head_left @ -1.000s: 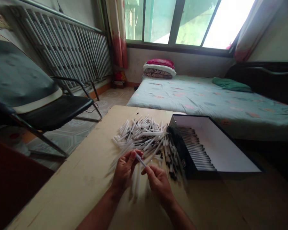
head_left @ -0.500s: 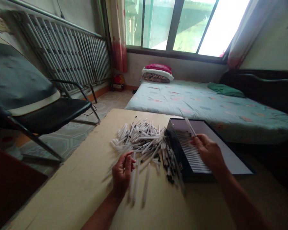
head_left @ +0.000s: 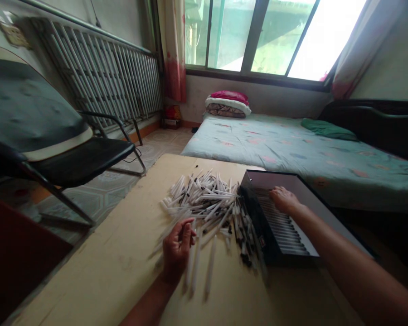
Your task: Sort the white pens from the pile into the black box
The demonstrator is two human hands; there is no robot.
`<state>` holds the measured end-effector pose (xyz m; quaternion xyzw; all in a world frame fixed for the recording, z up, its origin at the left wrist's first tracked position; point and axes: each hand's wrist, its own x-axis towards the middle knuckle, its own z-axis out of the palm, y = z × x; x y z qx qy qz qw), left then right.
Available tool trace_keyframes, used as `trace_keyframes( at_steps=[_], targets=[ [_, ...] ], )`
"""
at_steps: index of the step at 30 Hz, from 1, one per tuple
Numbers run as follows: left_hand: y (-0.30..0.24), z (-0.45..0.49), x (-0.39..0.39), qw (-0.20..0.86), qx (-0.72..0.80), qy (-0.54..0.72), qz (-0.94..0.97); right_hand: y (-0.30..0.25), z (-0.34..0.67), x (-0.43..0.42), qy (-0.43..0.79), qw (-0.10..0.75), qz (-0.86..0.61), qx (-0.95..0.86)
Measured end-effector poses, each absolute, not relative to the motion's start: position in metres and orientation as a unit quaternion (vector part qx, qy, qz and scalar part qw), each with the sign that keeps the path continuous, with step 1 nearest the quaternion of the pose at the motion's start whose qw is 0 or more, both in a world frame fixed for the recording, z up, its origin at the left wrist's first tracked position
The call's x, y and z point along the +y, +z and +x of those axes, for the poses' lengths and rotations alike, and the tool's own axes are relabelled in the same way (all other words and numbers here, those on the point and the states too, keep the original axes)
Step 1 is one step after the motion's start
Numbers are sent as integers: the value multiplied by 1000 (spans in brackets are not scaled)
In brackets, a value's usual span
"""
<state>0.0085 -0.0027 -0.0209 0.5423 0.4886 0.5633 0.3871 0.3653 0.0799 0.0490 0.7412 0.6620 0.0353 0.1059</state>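
Note:
My left hand [head_left: 178, 244] hovers at the near side of a loose pile of white pen tubes [head_left: 211, 192], its fingers curled in. Whether it pinches anything is hidden. Several single pen tubes [head_left: 210, 267] lie on the table just right of it. My right hand [head_left: 285, 199] reaches down into an open dark box [head_left: 272, 246], fingers closed near its far end; what they hold is out of sight. Inside the box, thin clear tubes [head_left: 289, 233] lie side by side in a row. Dark-tipped pens [head_left: 246, 240] lean along the box's left side.
The pale table [head_left: 122, 253] extends to the left and front. Behind it is a bed [head_left: 258, 136] with folded bedding [head_left: 227, 104]. A black folding chair [head_left: 88, 156] stands to the left, before a metal rail frame [head_left: 112, 68].
My right hand has moved down and into the box; the white pen tube that stuck up from its fingers no longer shows. My left hand keeps its curled pose. The view has shifted slightly.

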Motion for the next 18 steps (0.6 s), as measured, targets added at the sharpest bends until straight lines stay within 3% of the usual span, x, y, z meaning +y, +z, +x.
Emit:
trace_keyframes(
  at_steps=[6,12,15,18],
  targets=[
    [-22,8,-3,386,489,567,538,36,370,84,37,105,739,665],
    [-21,9,-2,393,490,574,525,58,365,74,77,32,758,647],
    [-21,9,-3,389,489,572,532,82,341,54,130,-74,745,650],
    [-21,10,-4,379,487,566,547,96,299,18,147,-310,652,676]
  ],
)
